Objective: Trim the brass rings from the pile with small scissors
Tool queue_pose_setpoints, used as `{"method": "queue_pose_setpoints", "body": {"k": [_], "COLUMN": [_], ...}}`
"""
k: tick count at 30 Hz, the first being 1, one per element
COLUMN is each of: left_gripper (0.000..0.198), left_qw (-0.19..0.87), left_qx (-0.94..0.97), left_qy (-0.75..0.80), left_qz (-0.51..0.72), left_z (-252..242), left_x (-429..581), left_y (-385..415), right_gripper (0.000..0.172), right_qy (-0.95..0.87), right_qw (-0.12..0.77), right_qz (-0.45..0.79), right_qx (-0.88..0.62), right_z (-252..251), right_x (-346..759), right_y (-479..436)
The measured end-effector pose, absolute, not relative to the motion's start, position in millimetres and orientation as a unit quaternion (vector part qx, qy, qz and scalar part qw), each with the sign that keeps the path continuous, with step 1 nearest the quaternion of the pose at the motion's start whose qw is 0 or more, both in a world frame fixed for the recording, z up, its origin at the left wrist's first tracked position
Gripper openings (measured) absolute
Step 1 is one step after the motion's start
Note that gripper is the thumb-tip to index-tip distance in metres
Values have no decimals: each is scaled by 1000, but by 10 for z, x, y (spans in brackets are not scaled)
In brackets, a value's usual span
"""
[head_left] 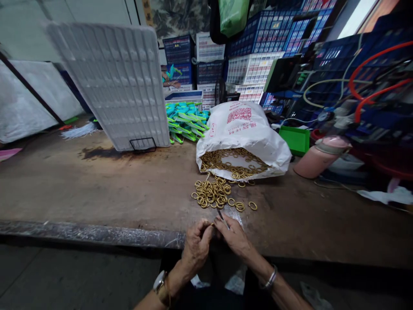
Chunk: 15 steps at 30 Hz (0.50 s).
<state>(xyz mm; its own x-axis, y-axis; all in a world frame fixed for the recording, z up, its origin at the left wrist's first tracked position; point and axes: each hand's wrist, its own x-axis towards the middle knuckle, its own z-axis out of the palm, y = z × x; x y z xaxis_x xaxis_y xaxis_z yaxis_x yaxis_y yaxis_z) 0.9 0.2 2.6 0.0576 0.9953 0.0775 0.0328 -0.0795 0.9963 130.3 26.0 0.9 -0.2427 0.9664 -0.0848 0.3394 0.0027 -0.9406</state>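
Blue crates (269, 32) and white crates (245, 69) are standing stacked beyond the brown worktable (97, 189) where I am working. At its near edge, my left hand (196, 241) is pinching what looks like one gold-coloured ring (212, 224) between thumb and forefinger, only a bit of it showing. My right hand (232, 236) is gripping one slim dark tool (220, 214), whose end is sticking out past my fingers; whether it is touching the ring, I cannot tell.

By my judgement I am handling a single ring with the tool, and the next move is calling for a firm left pinch and a careful, small motion of the right.

Counting, I am finding one white sack (238, 129) lying with its mouth towards me, holding too many rings to number. One heap of rings (211, 193) is lying just in front, overlapping too much for a sure count; one stray ring (252, 206) is resting apart at its right. One pink bottle (311, 161) and one green tray (294, 140) are sitting right of the sack, and one white ribbed panel (119, 86) is standing at the left.
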Motion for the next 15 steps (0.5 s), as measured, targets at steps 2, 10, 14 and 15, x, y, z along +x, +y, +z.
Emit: {"method": "queue_pose_setpoints", "body": {"k": [2,10,14,15], "left_gripper": [19,30,34,34], "left_qw": [526,692,705,704], "left_qx": [515,379,361,359], "left_qy": [466,439,425,422], "left_qz": [491,429,438,444], "left_z": [48,-9,-47,-49], "left_x": [4,-30,-32,-29], "left_y": [-5,-18,-26,-28], "right_gripper": [28,22,20,20], "right_qy": [-611,-601,-594,-588], "right_qw": [328,344,346,346], "right_qz": [496,482,494,502], "right_qx": [-523,-537,-533,-532], "right_z": [26,28,14,8], "right_x": [1283,1251,1248,1246], "right_y": [259,254,242,243]}}
